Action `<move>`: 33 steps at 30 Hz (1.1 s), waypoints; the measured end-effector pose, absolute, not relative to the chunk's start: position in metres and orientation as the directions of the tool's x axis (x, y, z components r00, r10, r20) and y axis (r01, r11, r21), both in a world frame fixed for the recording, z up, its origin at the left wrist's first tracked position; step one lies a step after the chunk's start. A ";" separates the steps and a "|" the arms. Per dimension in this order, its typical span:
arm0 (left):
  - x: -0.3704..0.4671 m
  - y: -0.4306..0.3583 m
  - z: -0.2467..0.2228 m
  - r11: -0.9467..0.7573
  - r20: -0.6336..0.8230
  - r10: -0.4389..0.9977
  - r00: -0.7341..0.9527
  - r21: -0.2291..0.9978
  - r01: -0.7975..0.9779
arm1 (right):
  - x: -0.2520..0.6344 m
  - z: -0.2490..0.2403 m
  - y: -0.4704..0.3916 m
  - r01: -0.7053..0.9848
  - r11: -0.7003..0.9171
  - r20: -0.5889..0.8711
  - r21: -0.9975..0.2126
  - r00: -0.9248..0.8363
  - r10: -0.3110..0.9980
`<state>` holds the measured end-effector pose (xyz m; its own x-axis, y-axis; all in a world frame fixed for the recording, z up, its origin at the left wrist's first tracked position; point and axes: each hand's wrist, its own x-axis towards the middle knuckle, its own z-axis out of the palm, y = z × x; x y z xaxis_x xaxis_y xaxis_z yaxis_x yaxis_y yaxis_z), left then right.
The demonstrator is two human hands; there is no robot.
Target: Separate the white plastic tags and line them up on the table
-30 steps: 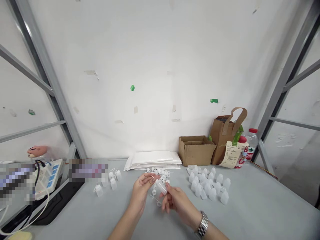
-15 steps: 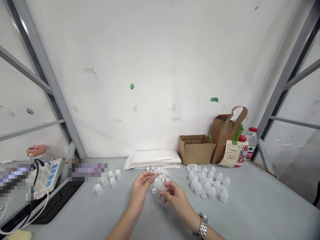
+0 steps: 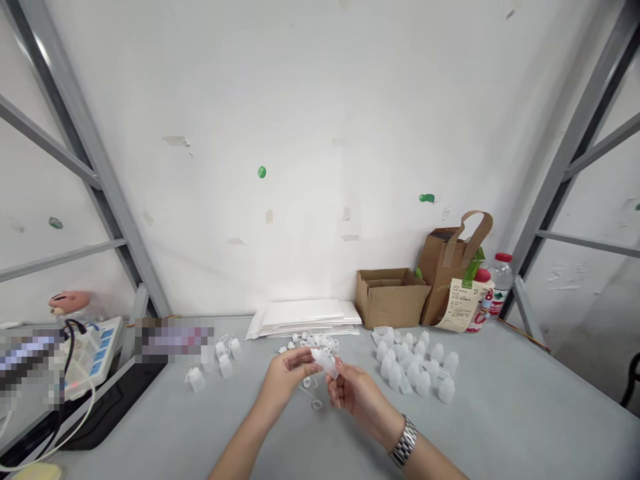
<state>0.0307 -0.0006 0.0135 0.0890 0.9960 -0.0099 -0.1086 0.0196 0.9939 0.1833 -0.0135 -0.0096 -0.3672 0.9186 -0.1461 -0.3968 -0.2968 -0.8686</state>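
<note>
Both hands meet above the middle of the grey table around one translucent white plastic piece (image 3: 326, 363). My left hand (image 3: 290, 375) pinches its left end, and my right hand (image 3: 356, 393) grips its right end with curled fingers. Behind them lies a pile of small white ring-shaped parts (image 3: 320, 341), partly hidden by the fingers. One loose ring with a strap (image 3: 317, 404) rests just below the hands. To the right spreads a group of translucent white pieces (image 3: 413, 371). Several pieces with loops on top (image 3: 225, 365) stand at the left.
White flat packages (image 3: 305, 315) lie against the wall. An open cardboard box (image 3: 393, 303), a brown paper bag (image 3: 436, 277) and a red-capped bottle (image 3: 501, 283) stand at the back right. A power strip (image 3: 100, 353) with cables is at the left.
The plastic piece has turned between my hands and now lies more lengthwise. My left hand has shifted its grip to the piece's end, and my right hand has moved slightly right.
</note>
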 end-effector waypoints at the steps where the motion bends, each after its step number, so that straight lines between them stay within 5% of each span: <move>1: 0.030 0.001 0.012 0.026 -0.020 0.995 0.095 0.998 -0.064 | 0.184 -0.010 -0.013 -0.390 -0.296 -0.143 -0.872 -0.376 0.916; 6: 0.029 0.005 0.001 -0.014 0.004 0.994 0.108 0.996 0.090 | 0.183 -0.013 -0.011 -0.422 -0.288 -0.159 -0.860 -0.315 0.936; 20: 0.030 -0.005 0.018 -0.037 0.031 0.996 0.086 0.997 0.069 | 0.187 -0.018 -0.003 -0.308 -0.062 -0.035 -0.949 -0.093 0.995; 26: 0.021 0.000 0.014 0.056 -0.057 0.998 0.001 0.974 -0.218 | 0.189 -0.009 -0.007 -0.124 0.123 0.127 -0.985 -0.030 0.991; 33: 0.015 0.004 0.011 0.059 -0.120 0.991 -0.061 0.796 -0.603 | 0.183 -0.012 -0.022 0.158 0.255 0.236 -0.954 -0.128 0.963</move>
